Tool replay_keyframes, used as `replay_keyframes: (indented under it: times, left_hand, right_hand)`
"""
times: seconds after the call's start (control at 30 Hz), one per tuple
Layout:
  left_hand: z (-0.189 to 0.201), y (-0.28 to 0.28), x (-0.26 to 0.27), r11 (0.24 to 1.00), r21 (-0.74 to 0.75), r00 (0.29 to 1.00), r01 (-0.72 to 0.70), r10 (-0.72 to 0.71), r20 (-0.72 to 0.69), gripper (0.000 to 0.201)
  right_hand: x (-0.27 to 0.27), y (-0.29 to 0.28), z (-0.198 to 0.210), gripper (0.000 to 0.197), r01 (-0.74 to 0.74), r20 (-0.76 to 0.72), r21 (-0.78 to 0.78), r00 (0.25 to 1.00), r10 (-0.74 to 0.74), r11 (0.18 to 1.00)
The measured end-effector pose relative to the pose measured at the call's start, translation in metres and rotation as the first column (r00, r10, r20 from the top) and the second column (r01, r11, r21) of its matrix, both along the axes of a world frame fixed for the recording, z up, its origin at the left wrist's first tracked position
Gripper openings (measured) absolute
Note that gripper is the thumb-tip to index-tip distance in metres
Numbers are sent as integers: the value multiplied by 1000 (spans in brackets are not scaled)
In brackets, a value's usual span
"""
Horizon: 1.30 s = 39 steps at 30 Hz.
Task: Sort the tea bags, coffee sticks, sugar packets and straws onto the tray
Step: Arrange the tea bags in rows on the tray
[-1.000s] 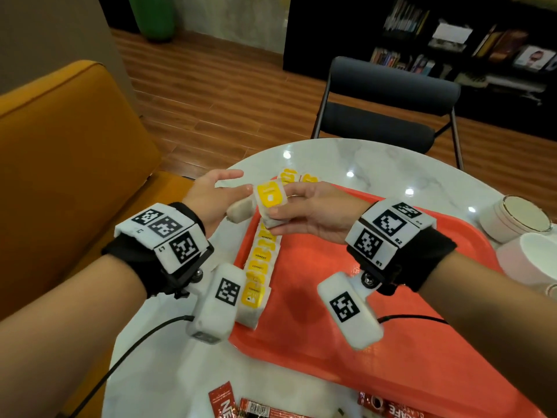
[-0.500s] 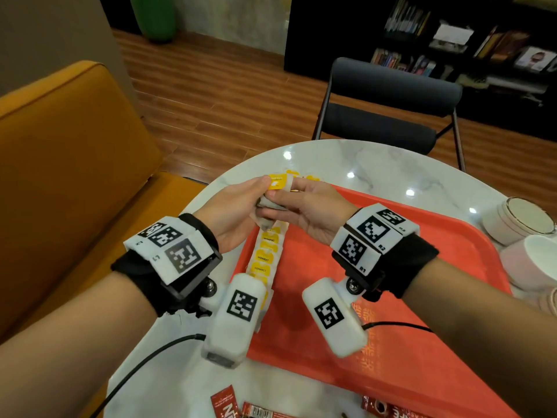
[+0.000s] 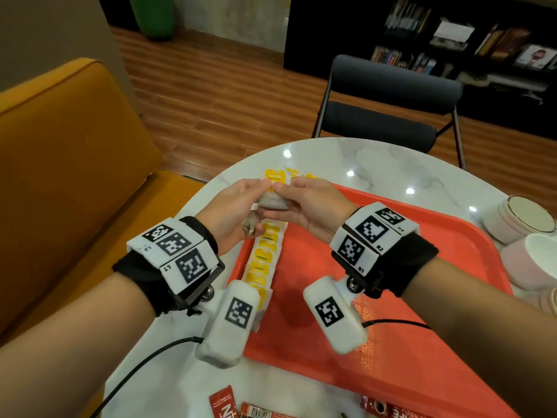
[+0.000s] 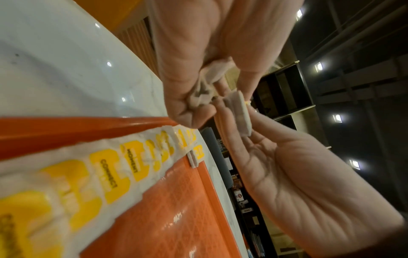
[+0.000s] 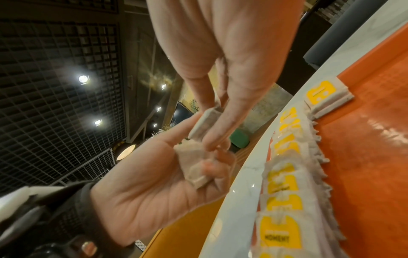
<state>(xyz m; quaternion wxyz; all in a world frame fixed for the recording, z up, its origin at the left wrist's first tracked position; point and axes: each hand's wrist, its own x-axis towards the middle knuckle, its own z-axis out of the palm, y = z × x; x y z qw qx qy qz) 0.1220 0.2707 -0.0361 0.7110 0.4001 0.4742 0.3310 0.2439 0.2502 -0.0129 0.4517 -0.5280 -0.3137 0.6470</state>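
Held both grips closed and touching above the far left part of the tray (image 3: 422, 297): curled the left hand (image 3: 232, 212) round a crumpled tea bag (image 5: 194, 167) against the palm, and pinched a flat packet (image 5: 204, 122) edge-on between the thumb and fingertips of the right hand (image 3: 313, 209). Held that flat packet just beyond the crumpled tea bag, with its long axis roughly along the right fingers. Hovered over the far part of the row of tea bags (image 3: 263, 260), overlapped along the tray's left rim with its long axis running near to far, and just short of a few yellow-labelled packets (image 3: 275, 175) at the corner. Judged the left hand nearer that row and the right hand nearer the bare tray floor, so reckoned the next placement a short drop, straight down or slightly toward the body. Left coffee sticks (image 3: 256, 411) well apart on the near tabletop (image 3: 391, 158), and cups (image 3: 518, 218) off the tray's right side. Saw from the head view only the backs of both hands and a scrap of bag. Learned from the wrist views alone of the curl round the bag and the pinch on the packet.
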Motion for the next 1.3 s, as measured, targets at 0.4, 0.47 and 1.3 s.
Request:
replay_keyframes:
  times: [0.4, 0.47, 1.3]
  left_hand:
    - [-5, -1, -2, 969, 180, 932, 168, -97, -351, 12]
    - [-2, -2, 1, 955, 205, 905, 213, -113, -411, 11]
    - [-3, 34, -18, 979, 81, 925, 188, -149, -350, 22]
  right_hand:
    - [42, 1, 0, 8, -224, 634, 121, 767, 98, 967]
    - [48, 4, 2, 10, -289, 715, 72, 683, 152, 955]
    - [83, 85, -46, 18, 25, 862, -122, 498, 93, 992]
